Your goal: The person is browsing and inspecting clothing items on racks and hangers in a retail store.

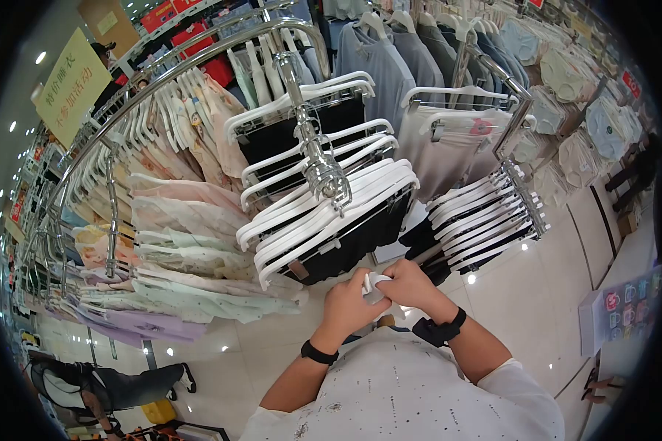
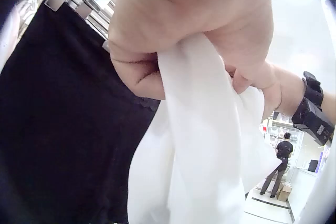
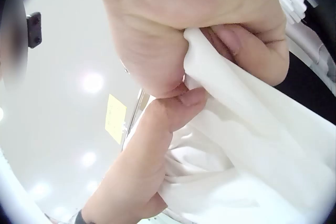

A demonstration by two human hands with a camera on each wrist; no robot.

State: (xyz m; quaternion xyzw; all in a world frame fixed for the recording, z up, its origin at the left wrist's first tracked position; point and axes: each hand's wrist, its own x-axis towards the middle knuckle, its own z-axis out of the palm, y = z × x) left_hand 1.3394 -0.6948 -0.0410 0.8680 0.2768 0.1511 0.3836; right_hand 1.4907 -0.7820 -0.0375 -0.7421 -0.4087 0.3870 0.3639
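Both hands meet in front of the chest around a piece of soft white fabric (image 2: 205, 145). My left hand (image 1: 349, 307) pinches its bunched upper part. Beside it, my right hand (image 1: 413, 285) grips the same fabric, its thumb and fingers curled over a fold. In the right wrist view the fabric (image 3: 262, 145) hangs in loose folds below the fingers, and the two hands touch. What kind of garment it is, I cannot tell. Just ahead hang black garments (image 1: 379, 231) on white hangers (image 1: 338, 213), close past the left hand.
A curved chrome rail (image 1: 176, 66) carries pale patterned clothes (image 1: 191, 257) on the left. More black items on white hangers (image 1: 485, 220) hang at the right, and grey-blue tops (image 1: 371, 62) behind. A person (image 1: 110, 389) with a backpack is at lower left, on the tiled floor (image 1: 250, 367).
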